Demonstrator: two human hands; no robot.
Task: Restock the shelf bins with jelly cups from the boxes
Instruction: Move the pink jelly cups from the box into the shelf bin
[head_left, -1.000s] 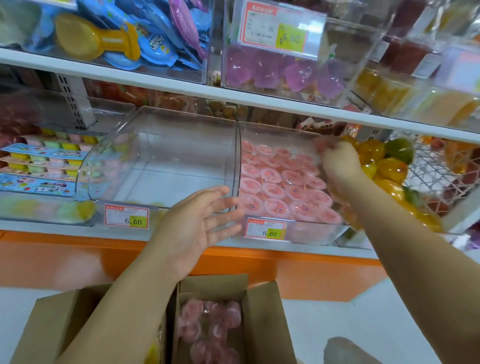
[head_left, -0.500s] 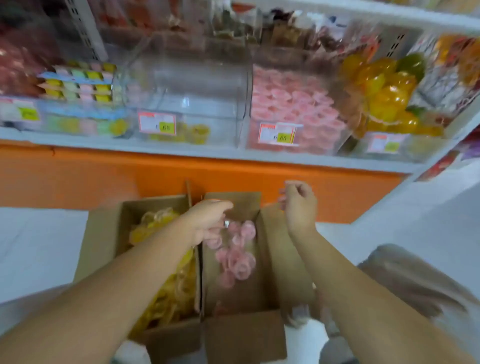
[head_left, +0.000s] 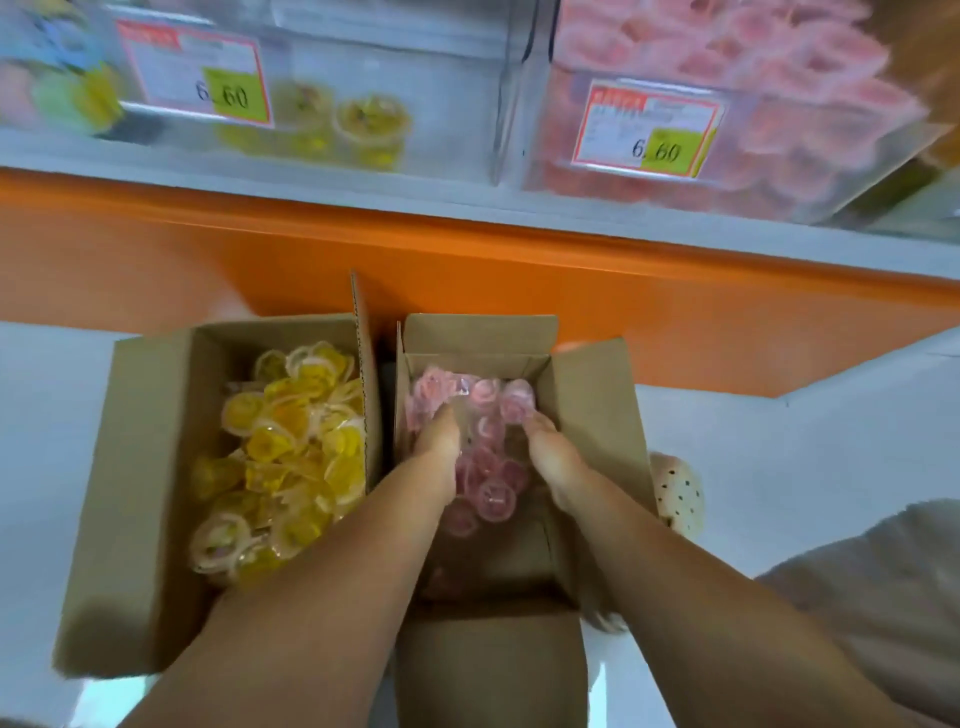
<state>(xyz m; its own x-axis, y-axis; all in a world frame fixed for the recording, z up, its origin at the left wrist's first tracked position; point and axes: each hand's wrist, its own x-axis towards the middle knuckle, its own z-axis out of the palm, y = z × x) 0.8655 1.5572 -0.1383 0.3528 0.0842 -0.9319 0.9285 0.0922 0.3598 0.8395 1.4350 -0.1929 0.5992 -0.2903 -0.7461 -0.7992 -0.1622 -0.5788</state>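
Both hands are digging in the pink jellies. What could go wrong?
Scooping loose pink jelly cups with the left hand and right hand together, some may slip out and drop on the floor. The pink bin above already looks quite full, so extra cups could spill over its front.

White floor w/ orange shelf base behind, even light.

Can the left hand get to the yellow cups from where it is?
Probably yes. The left hand sits in the right box, so it must lift over the upright flap; the yellow cups lie uncovered.
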